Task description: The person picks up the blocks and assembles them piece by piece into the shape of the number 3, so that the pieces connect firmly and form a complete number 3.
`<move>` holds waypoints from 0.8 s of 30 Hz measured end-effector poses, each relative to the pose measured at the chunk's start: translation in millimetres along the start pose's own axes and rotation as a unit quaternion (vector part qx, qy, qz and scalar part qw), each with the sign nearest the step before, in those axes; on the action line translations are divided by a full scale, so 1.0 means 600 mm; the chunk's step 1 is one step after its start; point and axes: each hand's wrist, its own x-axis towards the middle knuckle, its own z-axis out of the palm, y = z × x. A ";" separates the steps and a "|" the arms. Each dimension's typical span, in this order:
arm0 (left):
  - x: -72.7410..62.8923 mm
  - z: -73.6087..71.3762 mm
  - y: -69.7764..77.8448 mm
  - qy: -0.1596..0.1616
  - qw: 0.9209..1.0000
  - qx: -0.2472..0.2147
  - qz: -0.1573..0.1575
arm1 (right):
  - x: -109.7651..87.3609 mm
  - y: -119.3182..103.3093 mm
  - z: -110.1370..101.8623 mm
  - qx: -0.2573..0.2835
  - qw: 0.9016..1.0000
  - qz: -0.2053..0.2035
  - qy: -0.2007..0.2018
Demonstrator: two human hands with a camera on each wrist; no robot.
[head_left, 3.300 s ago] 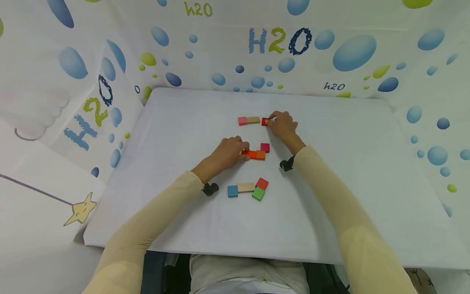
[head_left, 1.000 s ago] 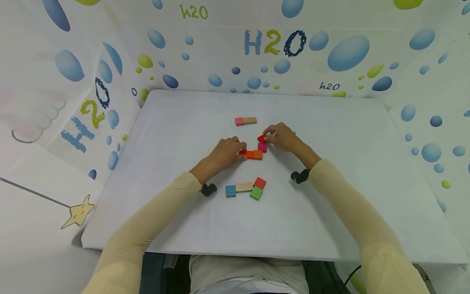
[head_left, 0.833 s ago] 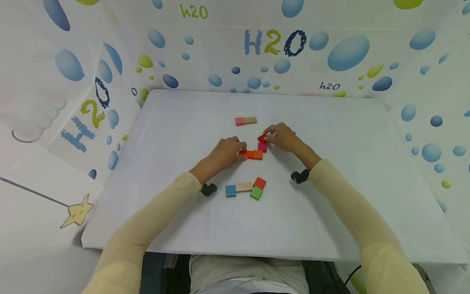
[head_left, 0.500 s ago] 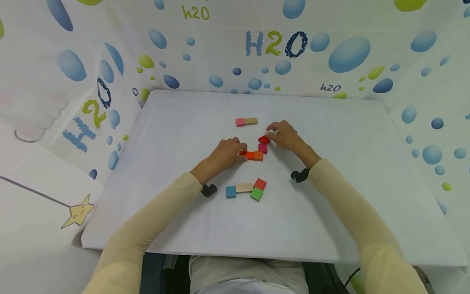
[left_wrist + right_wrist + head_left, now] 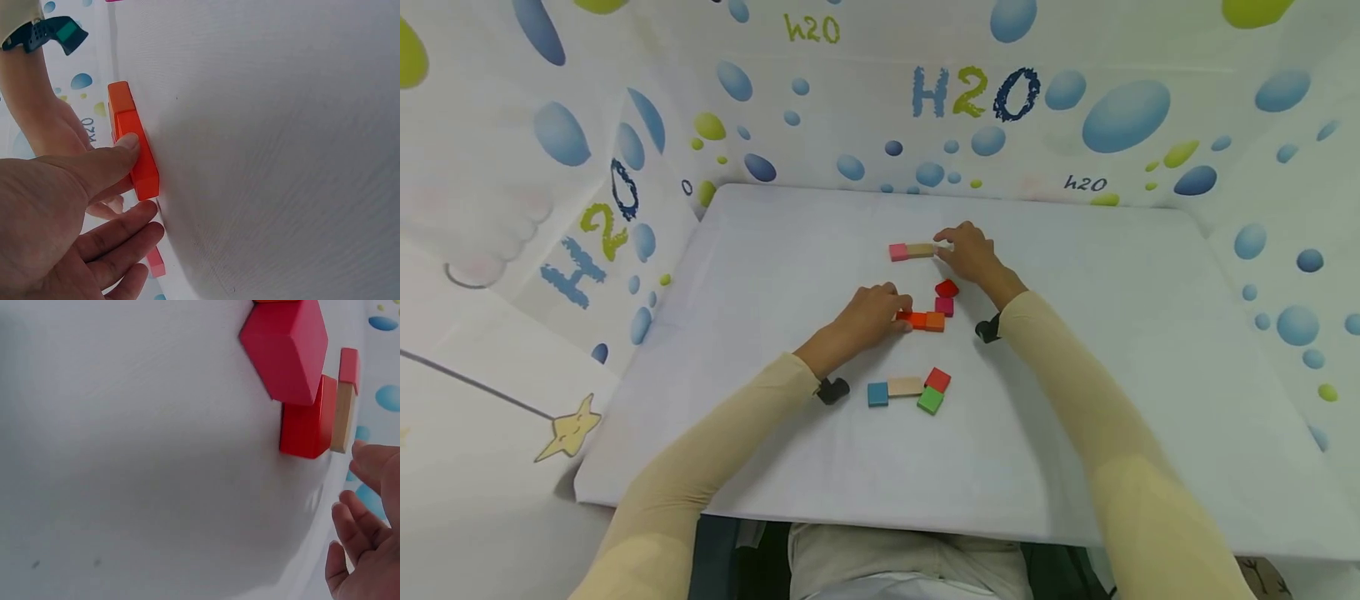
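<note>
My left hand pinches an orange-red block between thumb and fingers, at mid-table. Against that block's right end is an orange block. Just behind the orange one lie a crimson block and, touching it, a red block set at an angle. My right hand is farther back, thumb and forefinger spread, their tips right at the right end of a plain wooden block. A pink block adjoins that wooden block's left end. In the right wrist view the fingers are apart.
Nearer the front edge lies a second row: a blue block, a wooden block, a red block and a green block. The white table meets a printed backdrop behind.
My right hand brought the red block forward to the crimson one, let go of it, then moved back to the wooden block. The left hand stays on the orange-red block.
</note>
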 end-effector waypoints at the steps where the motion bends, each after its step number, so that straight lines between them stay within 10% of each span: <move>1: 0.000 0.000 0.001 0.001 1.000 0.000 0.001 | 0.003 -0.002 0.001 0.001 1.000 -0.001 -0.001; 24: -0.005 0.005 -0.004 0.008 1.000 0.006 0.008 | -0.014 -0.016 -0.003 0.060 0.994 0.027 -0.092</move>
